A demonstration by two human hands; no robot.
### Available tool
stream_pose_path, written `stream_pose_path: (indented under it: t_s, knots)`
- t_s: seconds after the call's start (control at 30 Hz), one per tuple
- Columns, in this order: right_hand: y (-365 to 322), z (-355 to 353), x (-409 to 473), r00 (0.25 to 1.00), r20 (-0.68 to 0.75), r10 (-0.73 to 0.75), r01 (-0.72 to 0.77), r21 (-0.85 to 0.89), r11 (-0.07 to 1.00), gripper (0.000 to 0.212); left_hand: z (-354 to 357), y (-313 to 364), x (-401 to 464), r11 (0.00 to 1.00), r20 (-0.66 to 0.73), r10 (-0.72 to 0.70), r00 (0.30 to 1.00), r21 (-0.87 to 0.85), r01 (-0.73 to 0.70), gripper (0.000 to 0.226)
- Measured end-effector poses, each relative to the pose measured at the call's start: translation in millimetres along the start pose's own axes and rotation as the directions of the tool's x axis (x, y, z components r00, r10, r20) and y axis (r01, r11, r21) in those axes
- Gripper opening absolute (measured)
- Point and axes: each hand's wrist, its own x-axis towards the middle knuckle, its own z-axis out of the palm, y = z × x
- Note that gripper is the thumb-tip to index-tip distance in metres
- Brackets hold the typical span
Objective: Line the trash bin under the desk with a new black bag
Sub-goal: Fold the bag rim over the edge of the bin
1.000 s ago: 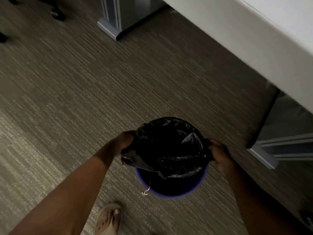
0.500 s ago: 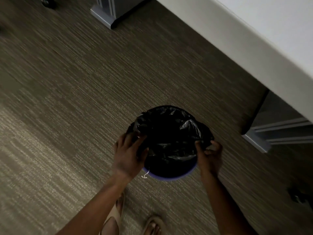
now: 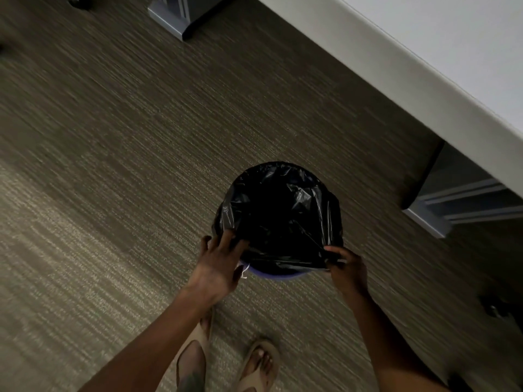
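A small round blue trash bin (image 3: 278,275) stands on the carpet, just out from the desk. A black bag (image 3: 277,210) sits in it, its edge folded over the far and side rim; a strip of blue rim shows at the near side. My left hand (image 3: 219,263) lies on the bin's near-left rim, fingers spread over the bag's edge. My right hand (image 3: 346,267) pinches the bag's edge at the near-right rim and holds it taut. A small white tag (image 3: 244,271) hangs by the left hand.
The white desk top (image 3: 424,66) runs across the upper right, with grey desk feet (image 3: 430,219) to the right of the bin and at the top (image 3: 172,17). My sandalled feet (image 3: 226,360) stand close behind the bin. A chair caster (image 3: 493,308) sits at the right.
The bag's edge has been worked further down over the rim, so less blue shows. Both hands moved from the sides to the near rim; the view pulled back.
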Motion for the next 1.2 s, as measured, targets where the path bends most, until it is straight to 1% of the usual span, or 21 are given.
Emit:
stream_pose_path:
  t_s: [0.07,0.1,0.17,0.23,0.27,0.33,0.4,0.53,0.63,0.77,0.83,0.87,0.9,0.93,0.97,1.0,1.03,1.07,1.1,1.13,1.2]
  knots:
    - [7.7,-1.1,-1.6,0.999,0.017,0.047,-0.049,0.130,0.990,0.032,5.4,-0.2,-6.9,1.000,-0.049,-0.017,0.999,-0.003,0.017,0.082]
    - [11.1,-0.9,-2.1,0.998,0.025,0.066,-0.069,0.185,0.980,0.034,8.4,0.0,-9.4,1.000,-0.071,-0.010,0.997,0.013,0.010,0.082]
    - [17.2,1.8,-4.0,0.995,0.031,0.094,-0.098,0.241,0.965,0.038,16.3,1.2,-13.4,0.998,-0.123,0.052,0.991,0.050,-0.046,0.063]
    - [22.5,6.1,-7.8,0.994,0.041,0.103,-0.109,0.232,0.967,0.048,23.5,3.9,-15.5,0.992,-0.191,0.116,0.975,0.077,-0.103,0.039]
    - [24.8,8.4,-10.4,0.994,0.050,0.101,-0.109,0.216,0.970,0.053,26.8,5.6,-15.9,0.990,-0.228,0.131,0.965,0.084,-0.115,0.034]
    - [29.0,12.1,-14.3,0.995,0.052,0.085,-0.092,0.157,0.983,0.061,30.9,8.0,-15.3,0.989,-0.298,0.144,0.944,0.084,-0.124,0.034]
    - [31.7,16.4,-16.1,0.998,0.022,0.059,-0.060,0.049,0.997,0.064,33.5,6.6,-15.6,0.984,-0.343,0.171,0.924,0.104,-0.143,0.037]
    - [27.2,29.2,-15.8,1.000,-0.017,-0.002,0.000,-0.113,0.994,0.057,40.1,-0.9,-19.1,0.969,-0.323,0.244,0.915,0.126,-0.214,0.045]
    - [19.5,37.5,-12.6,0.999,-0.047,-0.026,0.015,-0.221,0.975,0.057,46.1,-9.2,-23.4,0.959,-0.269,0.259,0.928,0.187,-0.214,0.055]
    - [13.5,45.2,-7.7,0.990,-0.136,0.037,-0.065,-0.208,0.976,0.059,53.1,-19.9,-28.9,0.939,-0.208,0.275,0.939,0.268,-0.215,0.047]
    - [14.8,48.9,-4.6,0.982,-0.175,0.078,-0.110,-0.181,0.977,0.058,52.9,-21.7,-27.9,0.951,-0.221,0.255,0.941,0.231,-0.204,0.046]
    - [16.6,49.8,-3.1,0.977,-0.182,0.111,-0.139,-0.145,0.980,0.054,52.8,-21.5,-27.3,0.968,-0.252,0.227,0.941,0.167,-0.189,0.043]
    - [19.3,49.7,-1.5,0.973,-0.165,0.160,-0.172,-0.064,0.983,0.047,53.5,-21.5,-26.6,0.986,-0.296,0.165,0.941,0.044,-0.159,0.038]
    - [22.8,48.2,-0.4,0.969,-0.105,0.224,-0.217,0.072,0.974,0.038,53.5,-19.7,-25.9,0.987,-0.338,0.052,0.940,-0.129,-0.101,0.035]
    - [26.5,45.1,-0.2,0.959,-0.008,0.285,-0.275,0.231,0.933,0.031,52.1,-17.1,-25.1,0.945,-0.361,-0.109,0.926,-0.328,-0.017,0.033]
    - [29.9,40.4,-1.6,0.938,0.115,0.326,-0.345,0.368,0.863,0.028,48.1,-14.0,-24.0,0.851,-0.353,-0.286,0.891,-0.521,0.067,0.032]
    - [33.1,34.3,-4.3,0.914,0.231,0.334,-0.406,0.462,0.789,0.029,43.5,-11.0,-20.8,0.720,-0.314,-0.443,0.840,-0.682,0.125,0.033]
    - [36.7,28.1,-7.1,0.895,0.312,0.317,-0.440,0.512,0.738,0.030,38.6,-8.8,-15.8,0.579,-0.242,-0.559,0.793,-0.799,0.164,0.033]
    - [39.4,22.7,-9.3,0.890,0.345,0.298,-0.447,0.528,0.722,0.029,32.9,-8.5,-9.3,0.460,-0.157,-0.628,0.762,-0.865,0.201,0.029]
    - [40.8,18.1,-9.9,0.895,0.339,0.290,-0.437,0.538,0.721,0.027,26.4,-9.8,-0.4,0.396,-0.079,-0.660,0.747,-0.882,0.256,0.027]
    - [36.8,13.6,-9.2,0.924,0.212,0.318,-0.381,0.560,0.735,0.028,15.0,-14.9,17.3,0.340,0.070,-0.653,0.754,-0.863,0.374,0.035]
